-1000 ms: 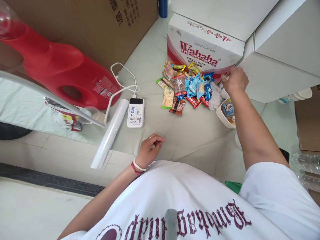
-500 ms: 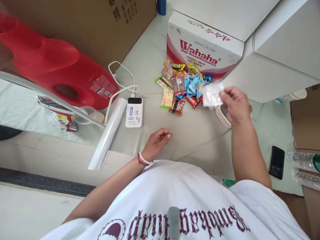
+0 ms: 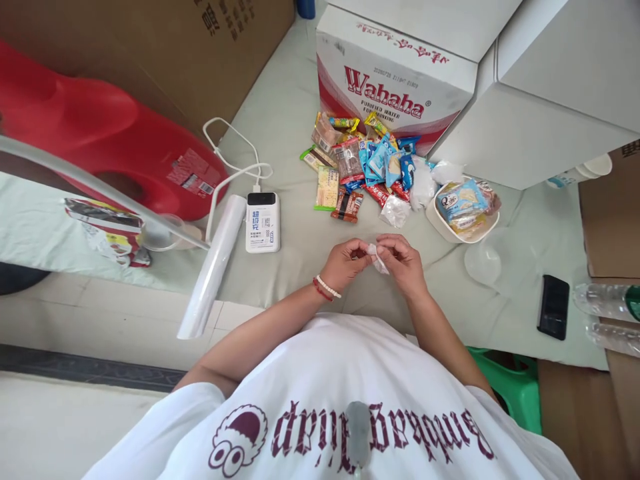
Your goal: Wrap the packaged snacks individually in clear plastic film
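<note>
In front of my shirt, above the table, both hands meet at a small crumpled piece of white plastic film (image 3: 379, 260). My left hand (image 3: 349, 263) has its fingers closed on one side of it. My right hand (image 3: 401, 267) pinches the other side between thumb and fingers. Just beyond the hands lies a crumpled clear plastic bag (image 3: 395, 212). Behind it is a heap of wrapped snacks (image 3: 350, 160), with blue, yellow, red and brown packs. White plastic clumps (image 3: 423, 185) lie at its right. A white tub (image 3: 445, 230) holds several snack packs, including a blue one (image 3: 463, 200).
A Wahaha water carton (image 3: 390, 87) stands behind the snacks. At left are a power bank (image 3: 263, 233) with a white cable, a plastic film roll (image 3: 213, 267) and a large red container (image 3: 115, 147). A black phone (image 3: 554, 307) and clear bottles (image 3: 600, 293) lie at right.
My right hand has come down from the snack heap to meet my left hand. The clear bag it held now lies on the table, and both hands pinch a small white piece.
</note>
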{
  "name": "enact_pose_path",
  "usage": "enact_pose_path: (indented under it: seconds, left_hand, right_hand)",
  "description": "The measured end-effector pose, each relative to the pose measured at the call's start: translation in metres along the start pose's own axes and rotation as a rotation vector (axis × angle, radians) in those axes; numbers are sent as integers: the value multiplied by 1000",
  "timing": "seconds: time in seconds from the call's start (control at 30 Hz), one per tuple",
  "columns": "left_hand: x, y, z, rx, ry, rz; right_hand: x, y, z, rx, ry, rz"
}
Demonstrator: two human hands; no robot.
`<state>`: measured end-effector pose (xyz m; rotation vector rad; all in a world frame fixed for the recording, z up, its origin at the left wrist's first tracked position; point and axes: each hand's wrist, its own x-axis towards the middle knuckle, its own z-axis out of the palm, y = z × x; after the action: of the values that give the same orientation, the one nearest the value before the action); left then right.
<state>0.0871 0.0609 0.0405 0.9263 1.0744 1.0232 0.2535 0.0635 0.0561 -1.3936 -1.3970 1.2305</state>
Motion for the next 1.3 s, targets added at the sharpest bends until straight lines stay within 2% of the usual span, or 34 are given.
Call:
enact_pose_path:
  seconds: [0.07,0.2,0.3,0.37,0.43,0.5,0.6,0.73,0.8,0.83,0.9,0.97,1.03,1.1,1.2,1.27,1.3]
  left_hand:
    - [-3,-2,-5,62,30,-13]
    - [-7,-2,-27,180,90,-3]
    - [-13,2,-48,338,78,128]
    - [-18,6,-59,518,83,252]
    - [-22,9,-67,688,138,344]
    - [-25,11,-71,751,221,370]
    - [-25,9,-74,593,281,315]
    - [-21,-2,-77,184,167,125]
    - [-20,-4,-80,26,186,25]
    - [-20,-3,-80,-12,222,6]
    - [-20,6,-78,20,268,55]
    - [-18,21,-68,164,189,182]
    - [-13,38,-50,319,-8,298]
    - [-5,49,-30,392,-232,331]
    - [11,46,-8,345,-563,184]
    - [18,34,-4,259,-680,47]
    - [19,28,-4,222,-694,-2]
  right_hand:
    - [1,-1,-3,-68,30,-61]
    - [1,2,-17,-53,79,-22]
    - [-8,4,-33,-36,143,0]
    - [-19,1,-43,-97,165,-45]
    - [-33,-3,-50,-188,151,-122]
    - [-47,-7,-53,-260,83,-181]
    - [-60,-5,-51,-265,51,-189]
    - [-61,10,-41,-71,211,-64]
    - [-59,15,-37,55,259,42]
    - [-57,14,-36,104,271,88]
    - [-53,9,-36,165,248,144]
    - [-49,-2,-38,194,146,163]
    - [-42,-16,-42,195,-8,171]
    - [-33,-29,-48,174,-149,178]
    - [-18,-43,-61,138,-258,181]
    - [-9,-45,-73,127,-252,163]
    - [-6,-44,-79,122,-232,151]
